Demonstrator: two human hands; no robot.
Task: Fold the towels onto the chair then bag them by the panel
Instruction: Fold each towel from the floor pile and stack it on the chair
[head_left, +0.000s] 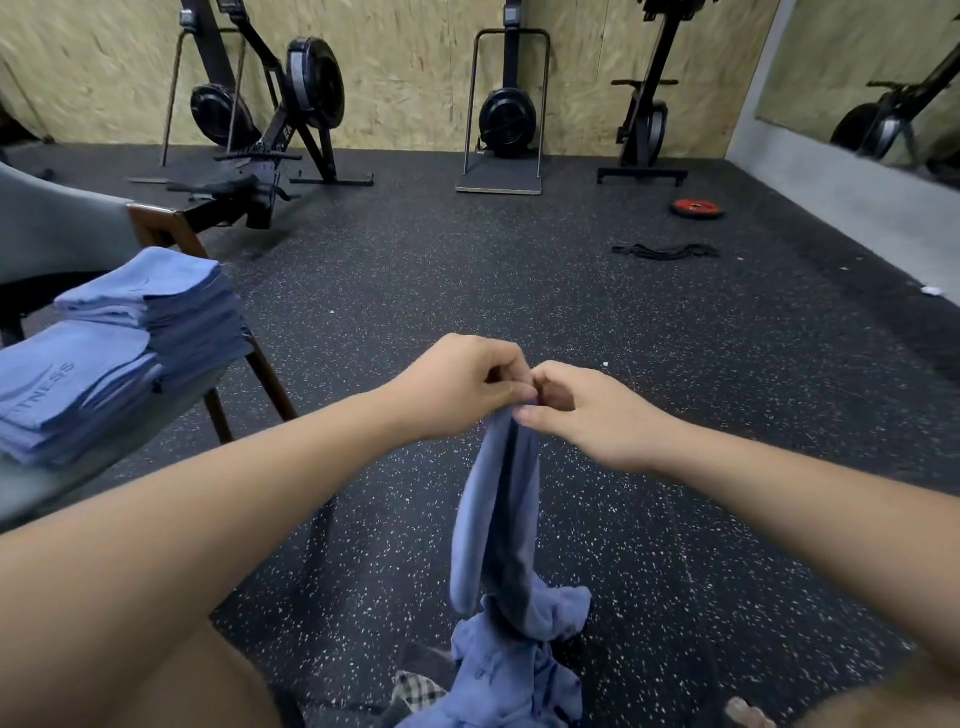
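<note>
**Head view: towel pinched at top edge, fold in progress**

Head camera looks down at both bare hands, held together in front of the body. Left hand (457, 387) and right hand (587, 415) are each closed in a fingertip pinch on the upper edge of a soft blue cloth towel (496, 514); the 2 pinch points touch, so the corners appear to be brought together. Towel hangs doubled lengthwise, its lower end resting on a crumpled heap of unfolded blue towels (514, 670) on the dark speckled rubber floor (519, 291).

2 stacks of folded blue towels (130, 343) sit on the grey padded chair with dark wooden legs (244, 384), at the person's left, well apart from the hands.

Step judged: folding stage, 1st halving of the current towel. Bagging not begun; no bag or panel identifiable.

Next move likely needs: regrip at the fold, halve again, then carry left and lay squarely on a stack. Risk: loose hanging end dragging the heap.
</note>
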